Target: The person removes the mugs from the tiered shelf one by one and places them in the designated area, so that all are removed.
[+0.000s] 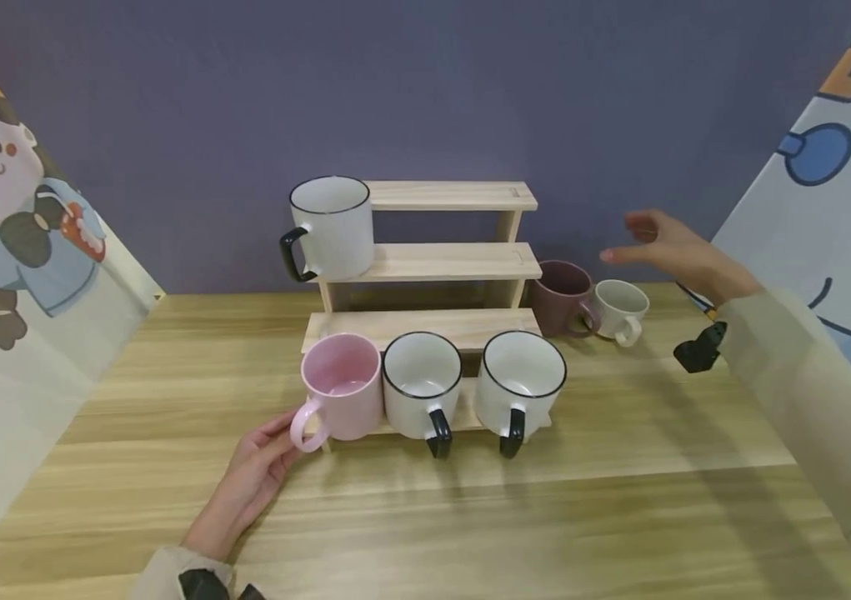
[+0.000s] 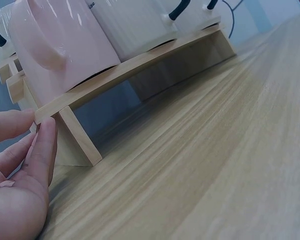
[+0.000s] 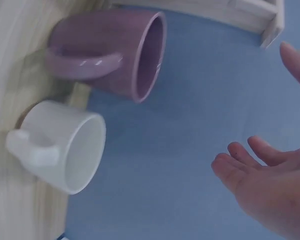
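Observation:
A stepped wooden rack (image 1: 440, 262) holds several mugs. My left hand (image 1: 258, 468) pinches the left front corner of its lowest tier (image 2: 135, 67), thumb and fingers at the board's end. Just above that hand stands a pink mug (image 1: 350, 408), its handle toward me. Two white black-rimmed mugs, a middle one (image 1: 413, 412) and a right one (image 1: 511, 408), share the tier. My right hand (image 1: 683, 254) hovers in the air with fingers spread, holding nothing. Below and left of it, a mauve mug (image 1: 556, 304) and a small white cup (image 1: 620, 304) stand on the table.
Another white black-rimmed mug (image 1: 335, 237) sits on an upper tier at the left, its black handle facing left. A blue-grey wall (image 1: 425, 92) rises behind the rack. Panels with cartoon figures flank the wooden table (image 1: 470, 525) on both sides.

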`<state>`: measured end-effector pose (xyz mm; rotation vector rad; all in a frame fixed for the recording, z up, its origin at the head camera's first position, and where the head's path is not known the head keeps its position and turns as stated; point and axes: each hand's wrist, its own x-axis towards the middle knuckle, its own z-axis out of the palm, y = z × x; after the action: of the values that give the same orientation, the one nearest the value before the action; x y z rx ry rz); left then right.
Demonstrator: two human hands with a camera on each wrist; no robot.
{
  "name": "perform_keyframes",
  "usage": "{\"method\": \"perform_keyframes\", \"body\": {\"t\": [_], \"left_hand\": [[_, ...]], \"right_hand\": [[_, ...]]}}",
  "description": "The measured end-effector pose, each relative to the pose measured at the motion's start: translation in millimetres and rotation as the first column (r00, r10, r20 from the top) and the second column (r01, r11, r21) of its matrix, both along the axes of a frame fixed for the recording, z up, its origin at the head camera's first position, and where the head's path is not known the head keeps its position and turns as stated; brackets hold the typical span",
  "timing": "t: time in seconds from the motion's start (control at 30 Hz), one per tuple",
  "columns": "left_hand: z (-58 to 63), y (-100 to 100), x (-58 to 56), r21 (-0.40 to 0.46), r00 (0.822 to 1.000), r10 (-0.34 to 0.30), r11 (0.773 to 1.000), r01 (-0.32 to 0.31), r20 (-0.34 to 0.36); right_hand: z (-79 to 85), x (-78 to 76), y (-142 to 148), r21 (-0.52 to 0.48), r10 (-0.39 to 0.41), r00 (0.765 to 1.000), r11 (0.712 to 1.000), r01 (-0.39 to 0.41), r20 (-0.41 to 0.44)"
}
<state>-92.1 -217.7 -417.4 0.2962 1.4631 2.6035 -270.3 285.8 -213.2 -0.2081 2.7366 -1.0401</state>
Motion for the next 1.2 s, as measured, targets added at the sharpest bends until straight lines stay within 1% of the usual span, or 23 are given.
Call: {"method": "perform_keyframes", "body": {"t": [0.1, 0.2, 0.37, 0.6, 0.83, 0.93, 1.1, 1.2], "left_hand": [[1.0, -0.3, -1.1, 0.011, 1.0, 0.004, 1.0, -0.004, 0.002], [1.5, 0.2, -1.4, 0.012, 1.0, 0.012, 1.0, -0.013, 0.021], [1.7, 1.1, -1.2, -0.002, 0.999, 0.023, 1.0, -0.023, 0.048], [3.2, 1.3, -2.5, -0.021, 0.999, 0.024, 1.0, -0.023, 0.042], [4.4, 0.3, -0.8, -0.055, 0.997, 0.04, 0.998, -0.037, 0.059], [3.5, 0.2, 0.3, -0.054, 0.997, 0.045, 0.998, -0.042, 0.055], [2.7, 0.8, 1.2, -0.046, 0.998, 0.05, 0.998, -0.047, 0.049], [2.7, 1.4, 1.3, -0.044, 0.998, 0.049, 0.998, -0.047, 0.045]], "right_hand": [[8.0, -0.7, -11.6, 0.004, 0.01, 1.0, 1.0, -0.01, -0.008], [13.9, -1.1, -22.4, -0.007, 0.023, 1.0, 1.0, -0.023, -0.014], [21.0, -0.5, -39.1, -0.071, 0.044, 0.999, 0.996, -0.046, -0.024], [28.8, 0.7, -64.2, -0.142, 0.056, 0.997, 0.988, -0.064, -0.054], [33.0, -0.8, -95.8, -0.207, 0.098, 0.99, 0.971, -0.117, -0.098], [34.4, -1.9, -109.2, -0.216, 0.087, 0.99, 0.97, -0.11, -0.114], [36.6, -2.8, -123.5, -0.252, 0.036, 0.988, 0.965, -0.073, -0.147], [37.4, -2.7, -129.2, -0.269, 0.052, 0.987, 0.959, -0.093, -0.153]]}}
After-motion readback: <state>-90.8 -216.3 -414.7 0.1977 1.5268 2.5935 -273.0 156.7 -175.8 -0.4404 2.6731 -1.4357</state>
